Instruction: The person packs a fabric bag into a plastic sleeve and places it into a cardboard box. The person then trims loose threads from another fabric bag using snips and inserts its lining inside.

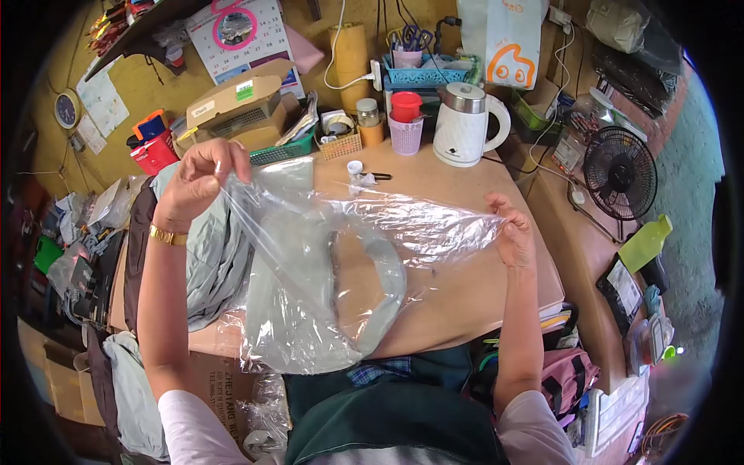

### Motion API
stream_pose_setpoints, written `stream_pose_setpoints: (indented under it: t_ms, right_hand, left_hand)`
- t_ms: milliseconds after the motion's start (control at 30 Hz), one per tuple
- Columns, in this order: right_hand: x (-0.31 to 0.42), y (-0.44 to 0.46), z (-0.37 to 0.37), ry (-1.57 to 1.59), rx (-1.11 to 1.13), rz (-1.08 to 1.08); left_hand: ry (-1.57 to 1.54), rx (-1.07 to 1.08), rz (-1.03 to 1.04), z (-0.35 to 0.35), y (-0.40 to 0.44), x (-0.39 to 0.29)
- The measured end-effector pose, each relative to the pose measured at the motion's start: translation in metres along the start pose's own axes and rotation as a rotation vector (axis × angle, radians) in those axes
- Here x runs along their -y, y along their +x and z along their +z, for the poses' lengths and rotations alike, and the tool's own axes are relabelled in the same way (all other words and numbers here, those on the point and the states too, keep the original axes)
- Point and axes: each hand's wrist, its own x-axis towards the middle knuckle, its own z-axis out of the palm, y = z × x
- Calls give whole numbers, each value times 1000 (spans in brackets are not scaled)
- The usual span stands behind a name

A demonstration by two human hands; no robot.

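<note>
A clear plastic bag (422, 225) is stretched between my two hands above the brown table. My left hand (203, 178), raised at the left, pinches one corner of it. At the right, the fingers of my right hand (511, 229) are closed on the opposite edge. Grey-green fabric (287, 287) shows through or under the plastic, and a curved band of the same colour (385, 287) lies to its right. Where the plastic ends over the fabric cannot be made out. Folded grey fabric (213, 256) lies beside it at the left.
A white kettle (459, 128), baskets, a red-lidded cup (405, 107) and cardboard boxes (240, 101) line the table's back. A small white cap (355, 167) lies before them. A black fan (621, 172) stands at the right; bags crowd below the table's right edge.
</note>
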Motion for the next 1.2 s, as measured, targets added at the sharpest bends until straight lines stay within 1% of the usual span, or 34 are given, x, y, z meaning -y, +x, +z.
stream_pose_setpoints:
  t_ms: [33,100,133,167,200,233,300,333,367,433,467,500,533,567,633,667,700,767,800,833,867,900,933,967,1000,1033,1067,1100,1167,1200]
  right_hand:
    - [0,4,5,2,6,1]
    - [2,12,12,90,28,-26]
    - [2,16,14,121,38,-33]
    - [2,19,14,252,150,-110]
    - [2,22,15,384,263,-187]
    - [6,24,16,387,268,-187]
    - [24,24,19,43,327,-84]
    - [33,20,21,-158,246,2]
    - [40,20,25,-157,251,1]
    - [49,20,32,-563,202,188]
    - [49,21,36,-563,205,188]
    - [48,22,41,-652,216,168]
    - [47,22,45,-740,226,147]
    - [42,22,44,-742,226,147]
    - [29,21,40,-590,163,70]
    - [23,19,43,-591,164,71]
    - [15,17,54,-302,30,-22]
    - [1,15,63,-7,-100,-116]
    - [-6,14,63,288,-142,-161]
    - [-11,13,64,582,-185,-203]
    - [-14,12,66,581,-188,-204]
    - [-16,12,68,498,-15,-138]
    - [-15,11,87,301,-3,-67]
    - [-13,10,105,102,22,-2]
    - [-2,7,148,-209,-114,64]
    - [1,4,178,-350,-85,67]
    - [1,2,195,-491,-57,71]
    - [-3,1,195,-494,-61,75]
    - [-14,1,191,-537,-9,-19]
    - [-15,-1,190,-536,-12,-16]
  left_hand:
    - [3,-5,1,-4,0,1]
    - [-51,56,38,-9,-1,-2]
    - [11,50,25,-9,-1,-5]
    - [13,44,25,-11,-3,-11]
    - [118,39,-36,-13,-5,-19]
    - [224,36,-98,-16,-6,-25]
    - [233,49,-72,-21,-9,-31]
    - [231,-2,-51,-23,-11,-34]
    - [228,-53,-30,-24,-13,-35]
    - [250,-32,-23,-25,-15,-35]
    - [112,-3,87,-20,-14,-29]
    - [-27,28,196,-15,-12,-25]
    - [-93,93,207,-14,-10,-22]
    - [-94,94,208,-10,-9,-19]
    - [-269,0,241,11,-5,-17]
    - [-304,-92,293,29,-5,-21]
    - [-303,-94,293,40,-6,-17]
    - [-587,-259,301,50,-7,1]
    - [-741,-24,345,48,-4,13]
    - [-730,-35,306,51,-3,27]
    - [-721,-47,268,59,-5,39]
    - [-421,-193,112,82,-4,31]
    - [-116,-331,-42,111,0,25]
    - [-6,-309,-50,135,6,35]
    - [83,-264,-117,153,11,37]
    - [174,-214,-180,170,16,40]
    - [242,-141,-302,181,18,35]
    - [237,-137,-304,190,19,45]
    - [184,-213,-175,200,18,71]
    - [183,-211,-179,201,17,65]
